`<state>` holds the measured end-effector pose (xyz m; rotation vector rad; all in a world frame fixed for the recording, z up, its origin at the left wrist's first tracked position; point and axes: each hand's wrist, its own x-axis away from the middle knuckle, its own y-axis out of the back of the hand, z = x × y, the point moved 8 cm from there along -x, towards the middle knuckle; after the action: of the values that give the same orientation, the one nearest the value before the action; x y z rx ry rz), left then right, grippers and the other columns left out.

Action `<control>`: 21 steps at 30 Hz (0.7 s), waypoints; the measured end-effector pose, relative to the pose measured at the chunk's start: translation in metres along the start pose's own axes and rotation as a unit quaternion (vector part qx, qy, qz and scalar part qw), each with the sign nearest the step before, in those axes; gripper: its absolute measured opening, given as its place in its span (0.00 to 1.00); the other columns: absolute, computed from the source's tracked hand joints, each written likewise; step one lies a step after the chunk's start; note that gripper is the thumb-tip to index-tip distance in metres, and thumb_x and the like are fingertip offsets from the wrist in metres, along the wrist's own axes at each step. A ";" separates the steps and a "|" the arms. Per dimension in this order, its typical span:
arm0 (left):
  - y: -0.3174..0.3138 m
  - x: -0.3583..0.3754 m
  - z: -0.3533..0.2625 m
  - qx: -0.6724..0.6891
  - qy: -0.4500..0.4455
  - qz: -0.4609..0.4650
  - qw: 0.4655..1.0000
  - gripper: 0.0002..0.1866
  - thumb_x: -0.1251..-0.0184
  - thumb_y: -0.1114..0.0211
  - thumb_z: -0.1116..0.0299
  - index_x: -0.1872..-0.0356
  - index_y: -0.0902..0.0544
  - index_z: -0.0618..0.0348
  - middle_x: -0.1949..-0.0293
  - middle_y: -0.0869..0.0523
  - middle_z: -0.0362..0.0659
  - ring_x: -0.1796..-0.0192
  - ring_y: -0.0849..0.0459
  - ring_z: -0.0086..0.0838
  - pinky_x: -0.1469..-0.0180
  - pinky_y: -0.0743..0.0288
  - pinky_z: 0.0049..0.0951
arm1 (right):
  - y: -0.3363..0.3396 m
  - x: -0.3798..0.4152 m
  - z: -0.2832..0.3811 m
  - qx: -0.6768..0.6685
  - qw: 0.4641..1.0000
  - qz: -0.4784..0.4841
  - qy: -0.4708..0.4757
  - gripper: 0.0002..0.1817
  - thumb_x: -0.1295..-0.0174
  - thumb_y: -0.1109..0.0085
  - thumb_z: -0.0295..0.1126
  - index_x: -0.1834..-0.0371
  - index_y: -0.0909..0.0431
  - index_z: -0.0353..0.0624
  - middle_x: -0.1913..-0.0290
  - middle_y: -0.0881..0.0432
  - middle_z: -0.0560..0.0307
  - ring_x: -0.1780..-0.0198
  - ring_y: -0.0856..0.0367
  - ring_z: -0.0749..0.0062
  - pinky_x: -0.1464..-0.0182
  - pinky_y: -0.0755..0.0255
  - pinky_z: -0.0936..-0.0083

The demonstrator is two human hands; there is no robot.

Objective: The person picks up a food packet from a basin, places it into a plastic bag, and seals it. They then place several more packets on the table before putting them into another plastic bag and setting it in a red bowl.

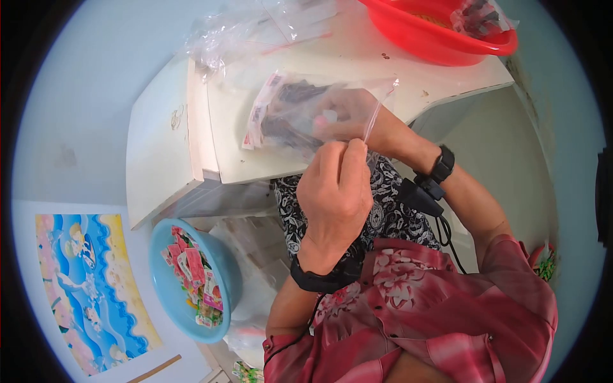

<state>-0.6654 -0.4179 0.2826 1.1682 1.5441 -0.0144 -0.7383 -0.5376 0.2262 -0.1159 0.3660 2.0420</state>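
At the near edge of the worktop [231, 105], a person handles a clear bag [300, 124]. Its closed end, marked by a red-and-white printed strip [257, 118], points to the person's left; its mouth points to the right. Dark contents [284, 105] show through the film. Whether the bag rests on the surface or is held just above it, I cannot tell.

Left hand [336, 185]: thumb and fingers pressed together, pinching the rim of the bag mouth. Right hand [354, 112]: inserted through the mouth, inside the bag, beside the dark contents. Film obscures its fingers, so its grip cannot be determined. Each wrist carries a black band [442, 165].

Surroundings: loose clear plastic [233, 38] lies on the far left of the worktop. A red basin [424, 52] stands at the far right, with another filled bag [482, 18] at its rim. Below, at the person's left, a blue basin [230, 281] contains colourful packets [195, 268]
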 end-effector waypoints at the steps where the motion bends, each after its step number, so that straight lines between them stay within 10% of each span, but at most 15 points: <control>1: 0.001 0.000 0.001 0.004 0.000 -0.005 1.000 0.08 0.34 0.30 0.79 0.56 0.16 0.61 0.66 0.19 0.46 0.69 0.18 0.40 0.70 0.26 0.36 | -0.002 -0.003 -0.002 0.002 1.000 0.004 0.009 0.17 0.41 0.28 0.37 0.54 0.15 0.36 0.65 0.22 0.60 0.66 0.30 0.77 0.62 0.32 0.75; 14: 0.052 0.032 0.035 0.025 0.018 -0.020 0.999 0.13 0.35 0.29 0.80 0.50 0.15 0.67 0.65 0.16 0.46 0.74 0.18 0.27 0.75 0.26 0.25 | 0.015 0.031 0.014 -0.012 0.998 -0.001 -0.067 0.20 0.26 0.42 0.38 0.38 0.19 0.36 0.55 0.12 0.56 0.63 0.17 0.78 0.61 0.22 0.78; 21: 0.182 0.102 0.115 -0.159 0.176 -0.103 0.966 0.07 0.31 0.32 0.77 0.54 0.14 0.62 0.68 0.16 0.42 0.73 0.21 0.22 0.73 0.30 0.23 | 0.078 0.108 0.015 -0.025 0.952 -0.304 -0.002 0.17 0.22 0.46 0.33 0.39 0.20 0.33 0.62 0.16 0.61 0.75 0.35 0.89 0.71 0.40 0.87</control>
<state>-0.4464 -0.3253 0.2666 0.7786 1.8946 0.3076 -0.8575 -0.4761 0.2311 -0.2261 0.2358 1.4400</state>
